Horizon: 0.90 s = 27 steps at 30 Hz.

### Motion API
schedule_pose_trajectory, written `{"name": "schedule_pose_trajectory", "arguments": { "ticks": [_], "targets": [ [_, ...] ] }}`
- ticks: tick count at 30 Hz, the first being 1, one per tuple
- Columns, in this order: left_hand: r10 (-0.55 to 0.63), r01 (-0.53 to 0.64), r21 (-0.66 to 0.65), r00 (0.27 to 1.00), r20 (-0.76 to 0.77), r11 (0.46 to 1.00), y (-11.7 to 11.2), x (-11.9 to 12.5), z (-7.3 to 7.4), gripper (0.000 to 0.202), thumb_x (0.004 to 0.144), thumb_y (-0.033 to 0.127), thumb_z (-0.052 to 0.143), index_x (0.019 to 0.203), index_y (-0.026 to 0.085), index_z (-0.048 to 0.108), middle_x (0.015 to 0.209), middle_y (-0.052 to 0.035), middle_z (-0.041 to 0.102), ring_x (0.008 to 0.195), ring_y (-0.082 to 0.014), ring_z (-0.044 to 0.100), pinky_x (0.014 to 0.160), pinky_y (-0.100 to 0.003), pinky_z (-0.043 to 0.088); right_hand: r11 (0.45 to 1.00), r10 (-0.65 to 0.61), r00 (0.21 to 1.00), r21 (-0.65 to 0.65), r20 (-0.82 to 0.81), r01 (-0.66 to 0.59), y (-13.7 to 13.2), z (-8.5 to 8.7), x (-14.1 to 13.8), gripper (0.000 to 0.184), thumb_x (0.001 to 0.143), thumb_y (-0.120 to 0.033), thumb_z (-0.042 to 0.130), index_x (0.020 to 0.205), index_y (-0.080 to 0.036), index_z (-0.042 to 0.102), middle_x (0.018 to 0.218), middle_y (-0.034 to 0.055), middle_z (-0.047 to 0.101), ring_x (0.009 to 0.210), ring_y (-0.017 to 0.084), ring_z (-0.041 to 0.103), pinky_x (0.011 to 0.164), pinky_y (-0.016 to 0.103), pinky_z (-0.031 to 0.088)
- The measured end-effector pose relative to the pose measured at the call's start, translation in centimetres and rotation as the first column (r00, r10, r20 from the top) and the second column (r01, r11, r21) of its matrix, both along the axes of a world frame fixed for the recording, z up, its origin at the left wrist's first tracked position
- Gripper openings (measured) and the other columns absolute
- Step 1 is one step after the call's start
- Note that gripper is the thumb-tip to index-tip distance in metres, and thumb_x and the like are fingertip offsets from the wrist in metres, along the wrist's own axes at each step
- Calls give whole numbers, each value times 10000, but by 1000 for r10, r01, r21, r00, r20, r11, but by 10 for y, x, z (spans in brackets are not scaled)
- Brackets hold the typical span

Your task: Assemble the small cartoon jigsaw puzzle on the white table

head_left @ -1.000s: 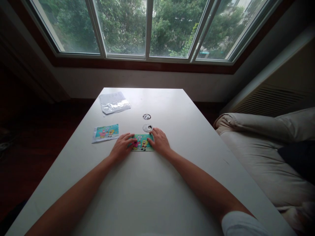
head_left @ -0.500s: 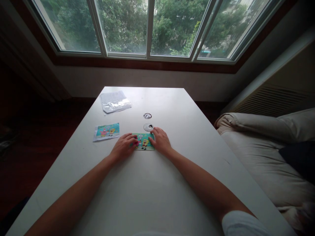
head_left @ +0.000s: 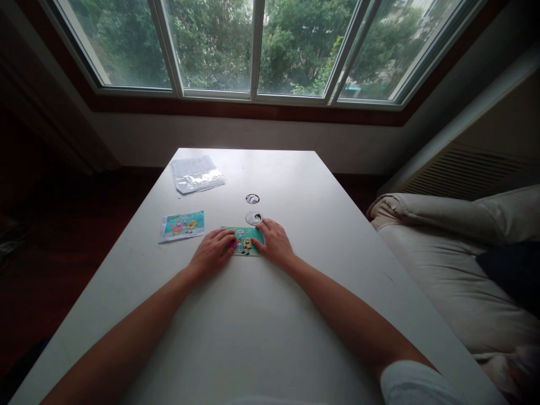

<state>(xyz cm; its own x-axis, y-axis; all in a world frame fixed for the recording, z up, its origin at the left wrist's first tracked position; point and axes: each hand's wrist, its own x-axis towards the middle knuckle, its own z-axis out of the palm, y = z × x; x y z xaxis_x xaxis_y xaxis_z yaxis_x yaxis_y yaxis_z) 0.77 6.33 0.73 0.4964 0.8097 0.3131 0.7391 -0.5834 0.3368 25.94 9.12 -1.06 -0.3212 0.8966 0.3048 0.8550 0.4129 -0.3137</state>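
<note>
A small rectangular picture card [head_left: 248, 241] with cartoon figures on a green-blue ground lies flat on the white table [head_left: 270, 332]. My left hand [head_left: 213, 250] holds its left end, fingers curled over the top and covering part of a pink figure. At the right end, my right hand [head_left: 274, 241] grips the card with the thumb over its face and the forefinger near the upper corner. Just beyond that forefinger is a pale disc [head_left: 253, 217] with a dark spot. Left of my left hand rests a paper sheet [head_left: 182, 226] printed with a similar cartoon picture.
A clear plastic bag with papers [head_left: 196, 174] lies at the table's far left. Behind the pale disc is a dark-rimmed round piece or opening [head_left: 252, 198]; I cannot tell which. A beige sofa [head_left: 434, 270] stands to the right, and a window [head_left: 253, 50] is ahead.
The picture card has shifted slightly left and away from me. My right thumb has come a little further inward over its face. Other things stay in place.
</note>
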Motion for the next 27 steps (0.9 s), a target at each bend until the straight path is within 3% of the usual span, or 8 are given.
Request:
{"name": "schedule_pose_trajectory", "arguments": {
  "ticks": [9,17,27],
  "targets": [
    [-47,47,-3,998,-42,999,0,1,-1,318,955,326,555,1259,274,632,1356,-58,610,1254,-262,527,1135,-472,397,977,209,970,-56,122,-204,-9,3,-10,491,1011,-490,460,1457,-290,512,1624,96,331,1516,315,241,1209,547,223],
    [7,-7,6,999,-35,1000,-2,3,-3,315,986,335,514,1273,268,627,1366,-63,611,1228,-260,551,1114,-470,409,987,159,982,-30,101,-156,-10,7,-10,441,1000,-475,497,1392,-294,585,1553,91,452,1491,302,304,1201,534,246],
    [28,-28,4,1000,-14,1000,-2,3,-1,301,996,353,501,1249,276,644,1358,-46,631,1244,-256,552,1111,-470,417,992,122,988,18,91,-124,-14,9,-7,395,983,-429,539,1330,-265,626,1509,106,502,1464,315,339,1189,546,263]
  ]
}}
